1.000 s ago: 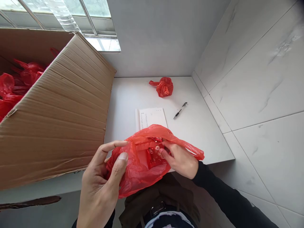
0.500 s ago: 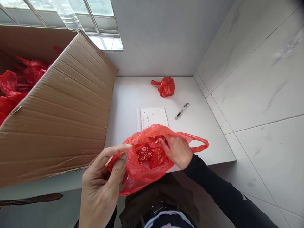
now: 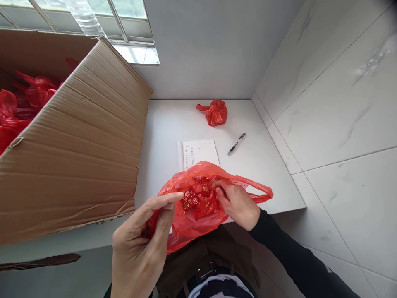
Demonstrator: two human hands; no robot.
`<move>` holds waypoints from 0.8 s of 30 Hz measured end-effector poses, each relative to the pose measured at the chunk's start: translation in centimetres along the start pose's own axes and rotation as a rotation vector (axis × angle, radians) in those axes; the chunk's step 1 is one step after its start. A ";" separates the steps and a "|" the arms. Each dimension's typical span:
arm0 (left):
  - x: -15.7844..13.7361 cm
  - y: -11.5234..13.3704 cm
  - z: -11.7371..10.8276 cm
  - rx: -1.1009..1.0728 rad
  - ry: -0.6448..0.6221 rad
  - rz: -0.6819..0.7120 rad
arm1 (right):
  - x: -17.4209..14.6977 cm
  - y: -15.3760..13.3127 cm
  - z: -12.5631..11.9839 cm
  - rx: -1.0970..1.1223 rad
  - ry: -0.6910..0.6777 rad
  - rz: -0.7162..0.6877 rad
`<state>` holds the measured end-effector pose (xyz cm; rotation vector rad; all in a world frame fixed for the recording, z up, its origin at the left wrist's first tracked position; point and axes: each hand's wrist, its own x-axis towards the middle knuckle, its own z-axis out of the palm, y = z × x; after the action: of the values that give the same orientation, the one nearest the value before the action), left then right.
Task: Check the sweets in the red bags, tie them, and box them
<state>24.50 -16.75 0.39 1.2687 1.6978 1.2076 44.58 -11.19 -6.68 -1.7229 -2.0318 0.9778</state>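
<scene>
An orange-red plastic bag (image 3: 195, 236) gapes open at the near edge of the white table, in front of my body. Its left side is gathered in my left hand (image 3: 145, 236), whose thumb and index finger close toward each other over the rim. Inside the bag lie several small red packets (image 3: 206, 205) with gold and white print, one bearing a flower pattern (image 3: 190, 200). My right hand (image 3: 237, 200) reaches in from the right, with thumb and fingertips closed at the edge of a small red packet (image 3: 206, 186). The bag's right handle loop (image 3: 263, 194) sticks out past my wrist.
A large cardboard box (image 3: 89, 149) on the left holds several red bags (image 3: 37, 93). On the white table (image 3: 164, 124) are a knotted red bag (image 3: 216, 112), an open notebook (image 3: 201, 153) and a pen (image 3: 236, 144). Tiled wall (image 3: 350, 136) borders the right side.
My right hand has drawn back slightly to the right, and a small red packet shows at its fingertips. My left hand has shifted right along with the bag's left edge.
</scene>
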 end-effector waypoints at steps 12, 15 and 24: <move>0.2 0.1 0.3 0.005 0.031 -0.037 | 0.6 1.3 0.6 -0.403 0.039 0.035; 0.4 -0.1 0.2 -0.005 0.037 -0.094 | 1.2 1.9 1.3 -0.439 0.058 0.028; 0.4 -0.4 0.3 -0.005 0.003 -0.070 | 1.9 2.8 2.7 -0.480 0.089 0.040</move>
<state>24.52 -16.28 -0.10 1.1952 1.7254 1.1727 44.58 -10.05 -10.86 -1.9968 -2.3109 0.4286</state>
